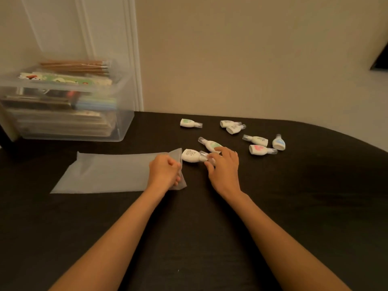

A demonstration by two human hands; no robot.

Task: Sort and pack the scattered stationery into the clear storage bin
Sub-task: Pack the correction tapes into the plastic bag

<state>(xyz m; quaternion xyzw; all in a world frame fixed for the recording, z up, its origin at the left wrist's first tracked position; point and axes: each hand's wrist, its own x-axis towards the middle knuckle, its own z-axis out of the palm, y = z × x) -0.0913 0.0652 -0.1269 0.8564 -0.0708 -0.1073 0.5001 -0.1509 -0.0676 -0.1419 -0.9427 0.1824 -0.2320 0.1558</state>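
A frosted plastic pouch [109,171] lies flat on the black table. My left hand [164,171] grips the pouch's open right end. My right hand [223,164] pinches the clear cap end of a small white correction tape [190,155], whose body points at the pouch mouth. Another white tape with a green label [211,144] lies just behind my right fingers. Several more small tapes lie scattered to the right, among them a pink one [259,149] and a blue one [278,142]. The clear storage bin [63,101] stands at the back left, filled with stationery.
Wooden pencils [75,66] and flat packets lie on top of the bin's contents. The table [294,206] is covered in black cloth, and a beige wall runs behind it. One more tape [190,123] lies apart at the back.
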